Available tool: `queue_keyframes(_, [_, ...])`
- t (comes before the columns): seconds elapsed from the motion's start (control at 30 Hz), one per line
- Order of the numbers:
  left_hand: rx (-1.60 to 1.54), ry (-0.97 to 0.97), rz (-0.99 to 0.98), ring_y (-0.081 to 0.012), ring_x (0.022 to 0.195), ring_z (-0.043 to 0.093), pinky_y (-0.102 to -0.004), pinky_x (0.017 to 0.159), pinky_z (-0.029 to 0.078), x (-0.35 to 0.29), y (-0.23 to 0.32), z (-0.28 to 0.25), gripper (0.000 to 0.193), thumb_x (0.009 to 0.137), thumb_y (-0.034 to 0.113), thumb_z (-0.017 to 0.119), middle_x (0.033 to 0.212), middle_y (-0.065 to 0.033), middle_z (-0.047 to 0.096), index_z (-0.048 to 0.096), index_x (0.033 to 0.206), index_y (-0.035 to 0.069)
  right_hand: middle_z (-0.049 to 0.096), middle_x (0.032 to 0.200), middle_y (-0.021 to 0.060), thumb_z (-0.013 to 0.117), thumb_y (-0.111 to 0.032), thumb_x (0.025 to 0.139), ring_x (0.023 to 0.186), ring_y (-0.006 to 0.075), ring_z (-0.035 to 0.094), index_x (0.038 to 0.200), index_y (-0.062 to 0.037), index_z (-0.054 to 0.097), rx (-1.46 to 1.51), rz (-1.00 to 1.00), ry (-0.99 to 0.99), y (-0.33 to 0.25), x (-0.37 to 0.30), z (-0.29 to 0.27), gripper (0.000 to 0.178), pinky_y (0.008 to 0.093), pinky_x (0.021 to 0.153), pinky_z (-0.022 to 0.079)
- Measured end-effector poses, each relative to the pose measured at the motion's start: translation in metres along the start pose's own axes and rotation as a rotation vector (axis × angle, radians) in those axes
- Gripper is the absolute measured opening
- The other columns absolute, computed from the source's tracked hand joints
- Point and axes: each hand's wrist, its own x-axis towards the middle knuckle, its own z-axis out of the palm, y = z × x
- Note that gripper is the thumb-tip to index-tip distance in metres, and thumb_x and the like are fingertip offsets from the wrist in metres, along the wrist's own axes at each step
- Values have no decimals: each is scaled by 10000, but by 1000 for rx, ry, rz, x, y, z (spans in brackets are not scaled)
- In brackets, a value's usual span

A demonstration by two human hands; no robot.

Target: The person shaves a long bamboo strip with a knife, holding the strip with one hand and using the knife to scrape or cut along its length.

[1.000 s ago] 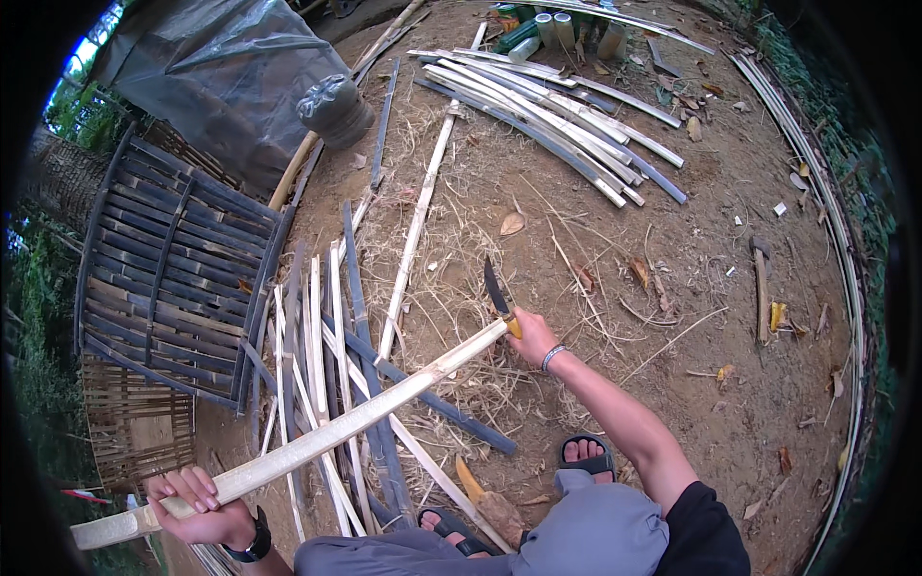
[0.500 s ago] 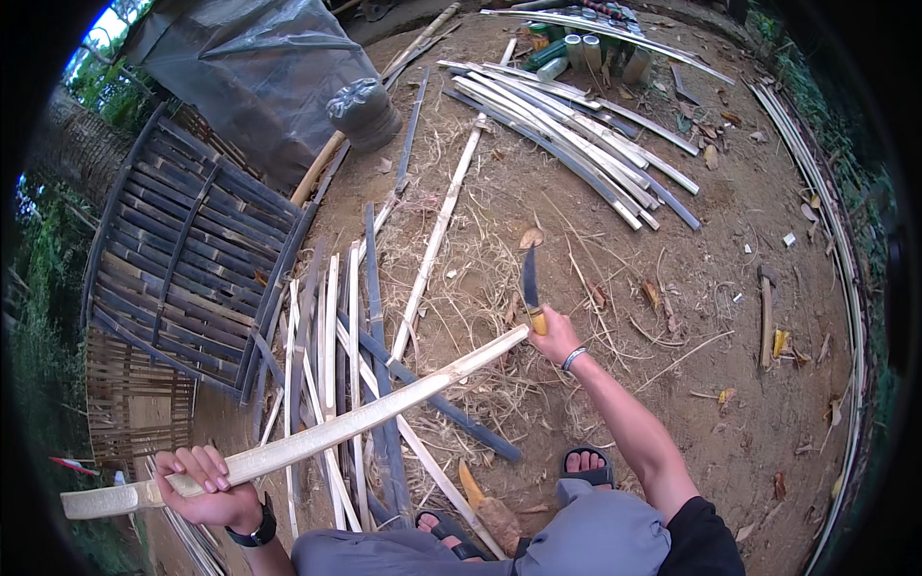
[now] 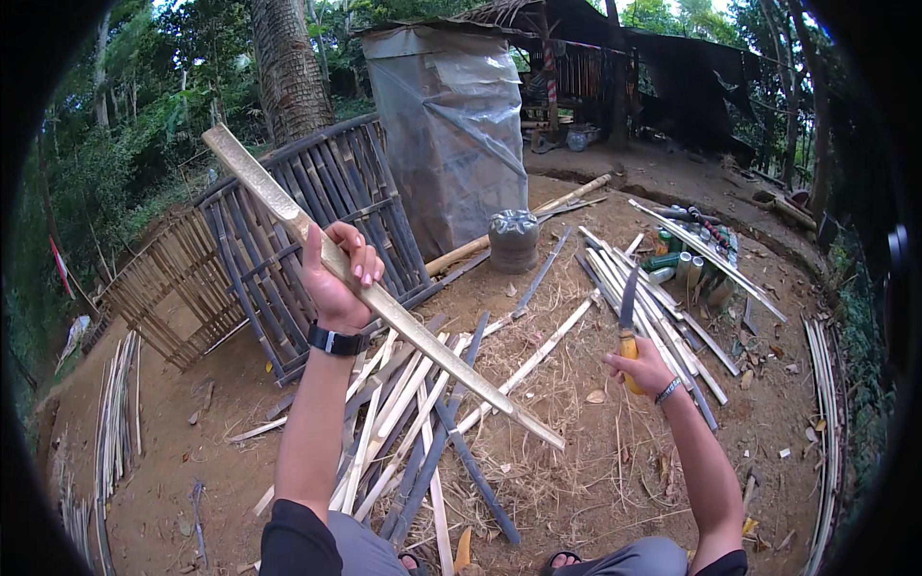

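Observation:
A long, pale split bamboo strip (image 3: 432, 347) slants through the air before me, its far-left end raised and its other end low toward the middle. My left hand (image 3: 343, 278) is wrapped round its upper part. In my right hand (image 3: 643, 367) is a knife (image 3: 628, 317) with a dark, slightly curved blade and a yellowish handle, held upright and apart from the strip. Beneath the strip, a loose pile of pale and dark bamboo strips (image 3: 408, 396) lies crosswise on the ground. Another bundle of strips (image 3: 645, 309) lies beyond the knife.
A dark slatted bamboo panel (image 3: 317, 230) leans at the left, near a plastic-covered shelter (image 3: 447, 154). A bulging plastic container (image 3: 514, 248) stands before it. Bottles (image 3: 684, 267) cluster at the back right. Long strips line the right (image 3: 824, 432) and left (image 3: 117, 413). Shavings litter the ground.
My left hand has risen with the bamboo strip, which now tilts the opposite way. The knife is farther from the strip's end. My view has lifted, showing the trees and shelter behind.

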Motion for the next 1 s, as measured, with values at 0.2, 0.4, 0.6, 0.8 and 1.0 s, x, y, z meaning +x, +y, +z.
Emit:
queue_keyframes(0.2, [80,-22,276,-154,554,448,-281,549,378,0,48,-18,600,914,548,332,615,-52,456,563,874,-4,637,845,98,640,-203,843,618,133,614,920,24,549,132,-57,34,-87,48,28,255,251,492,505])
queue_keyframes(0.4, [321,200,415,-171,732,530,-290,674,442,-2,96,-80,638,947,507,237,812,-82,557,573,981,-35,625,838,92,601,-182,862,598,125,592,964,-19,498,208,13,304,-27,56,-9,218,258,466,491])
queue_keyframes(0.6, [546,563,625,-169,729,525,-293,690,445,-11,28,-91,638,948,489,237,833,-90,570,607,951,-31,627,708,104,652,-185,799,520,168,608,880,7,564,23,369,881,132,-29,-131,227,292,439,504])
queue_keyframes(0.8, [937,775,177,-212,997,529,-288,762,453,-82,-106,-223,571,971,488,203,1191,-118,534,518,1263,111,619,655,112,643,-152,772,500,191,602,826,43,603,-121,720,964,201,-111,-169,206,323,439,501])
queue_keyframes(1.0, [198,1202,-722,-255,1119,481,-362,868,413,-255,-171,-290,820,843,713,250,1404,-120,315,196,1408,122,599,634,104,632,-141,779,505,196,595,857,26,581,35,758,947,229,-118,-166,191,330,443,499])
